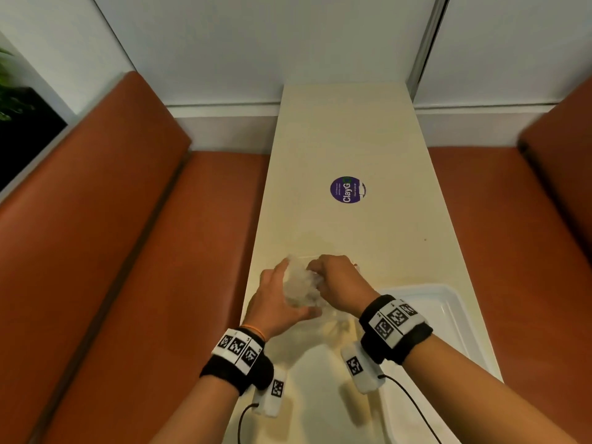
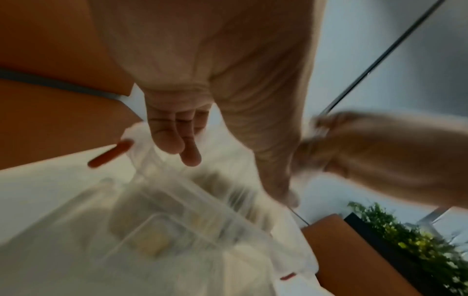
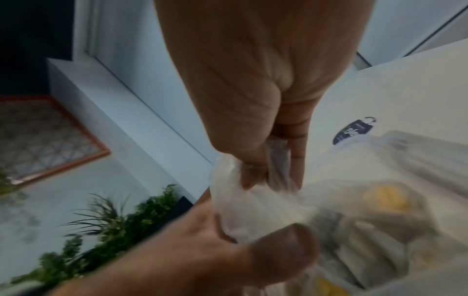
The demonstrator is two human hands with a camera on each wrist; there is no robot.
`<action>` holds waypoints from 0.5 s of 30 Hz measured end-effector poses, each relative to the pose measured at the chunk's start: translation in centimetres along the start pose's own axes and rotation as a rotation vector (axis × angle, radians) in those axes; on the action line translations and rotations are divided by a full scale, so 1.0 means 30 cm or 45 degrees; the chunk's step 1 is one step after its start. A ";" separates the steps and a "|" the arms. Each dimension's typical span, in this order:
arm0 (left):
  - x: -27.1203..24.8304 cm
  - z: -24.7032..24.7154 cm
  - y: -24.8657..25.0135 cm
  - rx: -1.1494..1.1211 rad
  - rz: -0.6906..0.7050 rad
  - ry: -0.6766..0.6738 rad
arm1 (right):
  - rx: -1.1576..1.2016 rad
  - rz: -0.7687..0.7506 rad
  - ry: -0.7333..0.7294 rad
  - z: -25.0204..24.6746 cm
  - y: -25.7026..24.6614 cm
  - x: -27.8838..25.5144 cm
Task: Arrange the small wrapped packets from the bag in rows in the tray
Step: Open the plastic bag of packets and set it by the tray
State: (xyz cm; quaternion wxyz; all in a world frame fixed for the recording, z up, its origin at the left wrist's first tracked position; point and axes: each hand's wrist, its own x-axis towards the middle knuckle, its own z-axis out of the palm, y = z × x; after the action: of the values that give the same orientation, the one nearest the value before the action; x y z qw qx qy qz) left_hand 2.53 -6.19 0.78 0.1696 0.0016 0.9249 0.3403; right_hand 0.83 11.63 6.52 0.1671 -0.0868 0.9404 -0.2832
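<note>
A clear plastic bag [image 1: 299, 286] stands on the cream table [image 1: 346, 139], held between both hands. My left hand [image 1: 278, 302] cups its left side, with the thumb pressed on the plastic and the fingers [image 2: 174, 138] curled over the upper edge. The bag's gathered top [image 3: 266, 202] is pinched in my right hand [image 1: 333, 280], between thumb and fingers [image 3: 296, 160]. Blurred yellowish wrapped packets [image 2: 152, 242] show through the plastic, and the right wrist view shows another packet [image 3: 387, 198]. The white tray [image 1: 455, 302] lies just right of the hands; its visible part holds nothing.
A round purple sticker [image 1: 347, 189] sits on the table beyond the bag. Orange bench seats [image 1: 128, 251] flank the narrow table on both sides. A white wall closes off the far end. Green plants [image 3: 113, 226] stand to the left.
</note>
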 end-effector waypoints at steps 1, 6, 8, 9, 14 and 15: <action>0.013 0.014 0.000 0.062 -0.002 0.007 | 0.067 -0.073 -0.008 -0.014 -0.022 -0.009; 0.028 -0.015 0.054 -0.084 0.000 0.265 | 0.278 -0.237 0.160 -0.059 -0.033 -0.038; -0.014 -0.083 0.084 -0.212 0.076 0.403 | 0.365 -0.171 0.256 -0.074 0.013 -0.070; -0.041 -0.114 0.083 -0.259 0.125 0.457 | 0.335 -0.142 0.274 -0.075 0.042 -0.088; -0.247 -0.230 0.018 -0.347 0.124 0.519 | -0.245 -0.132 -0.019 0.026 0.144 -0.156; -0.294 -0.244 0.009 -0.351 0.112 0.522 | -0.362 -0.155 -0.105 0.056 0.152 -0.155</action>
State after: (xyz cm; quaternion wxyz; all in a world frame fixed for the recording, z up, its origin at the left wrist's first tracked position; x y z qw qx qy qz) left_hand 8.51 -11.64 8.91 -0.0381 -0.0504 0.8838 0.4636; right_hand 5.45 15.73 3.87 0.1741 -0.1781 0.9563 -0.1531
